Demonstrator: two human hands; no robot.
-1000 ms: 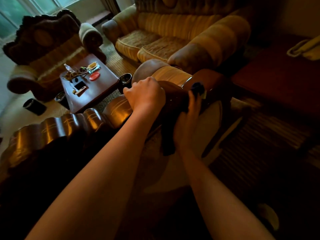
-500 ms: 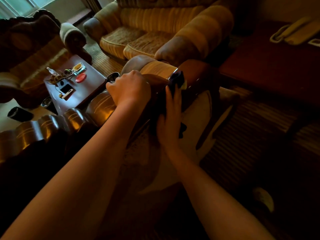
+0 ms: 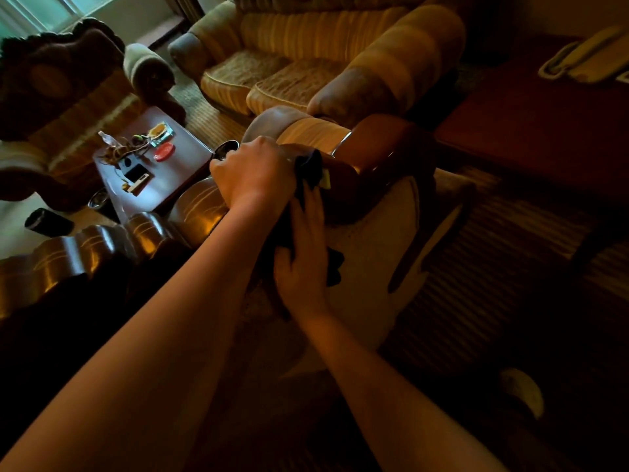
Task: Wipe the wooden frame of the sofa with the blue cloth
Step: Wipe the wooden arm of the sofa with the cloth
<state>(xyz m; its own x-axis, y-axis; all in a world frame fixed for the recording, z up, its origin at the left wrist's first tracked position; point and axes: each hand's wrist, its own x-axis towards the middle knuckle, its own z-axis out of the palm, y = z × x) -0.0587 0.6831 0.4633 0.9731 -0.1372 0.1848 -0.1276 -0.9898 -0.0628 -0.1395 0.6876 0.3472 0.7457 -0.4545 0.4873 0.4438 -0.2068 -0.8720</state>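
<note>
The sofa's carved wooden frame [image 3: 85, 260] runs from the lower left up to the rounded corner [image 3: 343, 189] at the centre. The dark blue cloth [image 3: 311, 166] is draped over that corner, its lower end [image 3: 335, 267] hanging beside my right wrist. My left hand [image 3: 252, 175] grips the top of the frame with curled fingers, right next to the cloth. My right hand [image 3: 303, 253] lies flat with straight fingers pressing the cloth against the back of the frame.
A low wooden table [image 3: 153, 172] with small items stands beyond the frame. A striped two-seat sofa [image 3: 306, 63] is behind, an armchair [image 3: 61, 107] at the left. A dark red cabinet top [image 3: 531, 131] with a telephone [image 3: 585, 59] lies at the right.
My right hand has slid down the back of the frame with the cloth, from near the top corner to lower on it. My left hand has kept its grip on the frame.
</note>
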